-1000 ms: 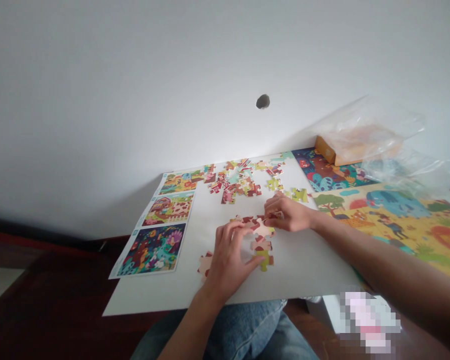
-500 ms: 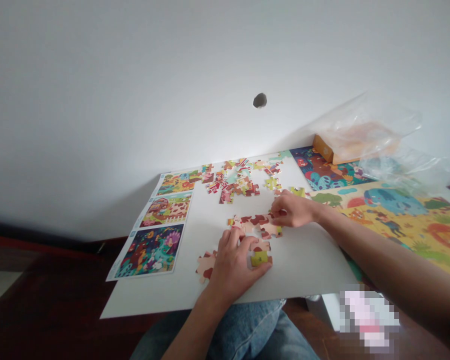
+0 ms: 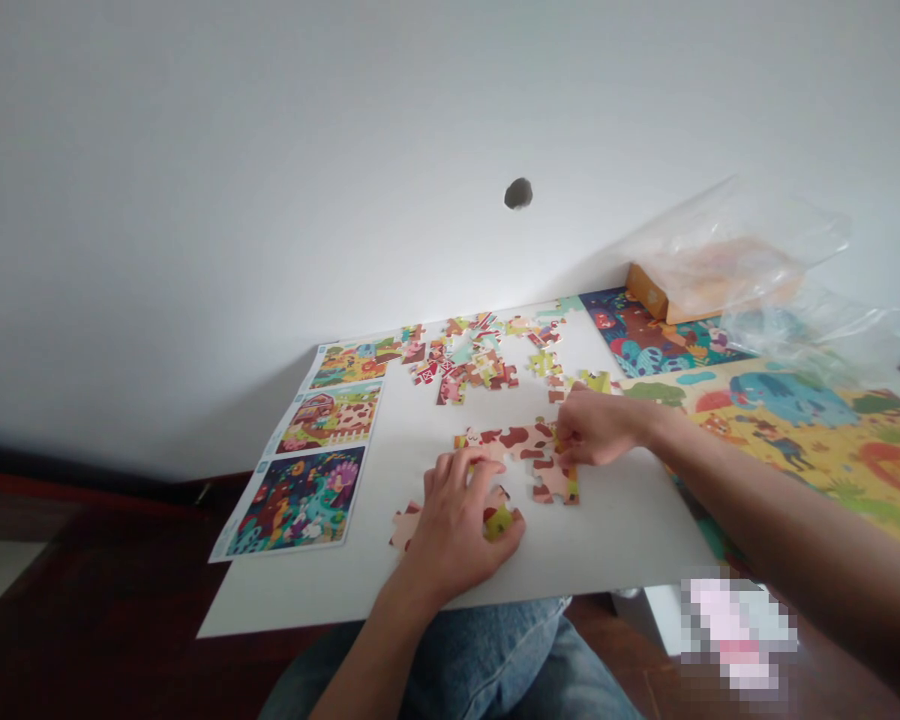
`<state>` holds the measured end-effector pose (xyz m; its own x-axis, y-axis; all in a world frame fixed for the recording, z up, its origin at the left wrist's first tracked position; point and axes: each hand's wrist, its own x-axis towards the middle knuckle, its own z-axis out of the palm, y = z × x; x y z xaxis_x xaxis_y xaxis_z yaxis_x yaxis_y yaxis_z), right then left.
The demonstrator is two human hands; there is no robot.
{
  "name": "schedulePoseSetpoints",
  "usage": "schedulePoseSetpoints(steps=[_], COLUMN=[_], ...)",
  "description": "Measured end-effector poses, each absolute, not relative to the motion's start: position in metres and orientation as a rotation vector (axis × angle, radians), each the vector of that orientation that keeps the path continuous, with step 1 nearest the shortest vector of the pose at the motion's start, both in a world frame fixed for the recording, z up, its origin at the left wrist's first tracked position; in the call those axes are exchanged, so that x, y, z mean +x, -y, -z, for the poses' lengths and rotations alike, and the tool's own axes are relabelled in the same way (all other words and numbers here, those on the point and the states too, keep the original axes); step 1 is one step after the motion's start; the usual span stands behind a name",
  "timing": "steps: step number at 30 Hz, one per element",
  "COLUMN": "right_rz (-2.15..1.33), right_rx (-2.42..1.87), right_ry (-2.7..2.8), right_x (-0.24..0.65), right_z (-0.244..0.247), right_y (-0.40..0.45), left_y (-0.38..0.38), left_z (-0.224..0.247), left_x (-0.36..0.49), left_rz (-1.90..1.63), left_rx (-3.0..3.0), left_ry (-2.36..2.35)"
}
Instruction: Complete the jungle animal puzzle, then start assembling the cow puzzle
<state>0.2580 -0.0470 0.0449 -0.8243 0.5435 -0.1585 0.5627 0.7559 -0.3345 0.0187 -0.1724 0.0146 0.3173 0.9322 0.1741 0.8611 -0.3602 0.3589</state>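
On the white board [image 3: 270, 598] lie joined cow-pattern puzzle pieces [image 3: 514, 442]. My left hand [image 3: 461, 520] rests over their lower left part, its fingers curved and thumb spread around a green-and-cow piece [image 3: 499, 522]. My right hand [image 3: 592, 428] is closed at the right end of the joined pieces, fingertips pressed together on a piece mostly hidden under them. A piece with brown patches [image 3: 551, 482] hangs below that end. Left of my left hand lies a loose cow piece [image 3: 403, 526], partly covered.
Loose pieces [image 3: 469, 365] are heaped at the back. A picture sheet [image 3: 292, 500] lies at the left. To the right are a finished animal puzzle [image 3: 802, 450], a dark puzzle [image 3: 637, 345], an orange box [image 3: 649, 293] and a clear plastic bag [image 3: 780, 250].
My right hand has moved slightly right and down at the end of the joined pieces. The pieces there now reach lower. My left hand has shifted left, with the green-and-cow piece.
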Motion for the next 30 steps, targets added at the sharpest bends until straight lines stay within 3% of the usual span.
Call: schedulePoseSetpoints(steps=[11,30], right_rz=[0.299,0.331], right_rx=[1.076,1.097], right_ry=[-2.913,-2.888], right_x=[0.258,0.258], right_z=[-0.039,-0.03], right_y=[0.036,0.032], left_y=[0.181,0.18], left_z=[-0.011,-0.005], left_x=[0.032,0.041], left_rz=[-0.441,-0.516], left_rx=[2.699,2.69], left_ry=[-1.238,-1.378])
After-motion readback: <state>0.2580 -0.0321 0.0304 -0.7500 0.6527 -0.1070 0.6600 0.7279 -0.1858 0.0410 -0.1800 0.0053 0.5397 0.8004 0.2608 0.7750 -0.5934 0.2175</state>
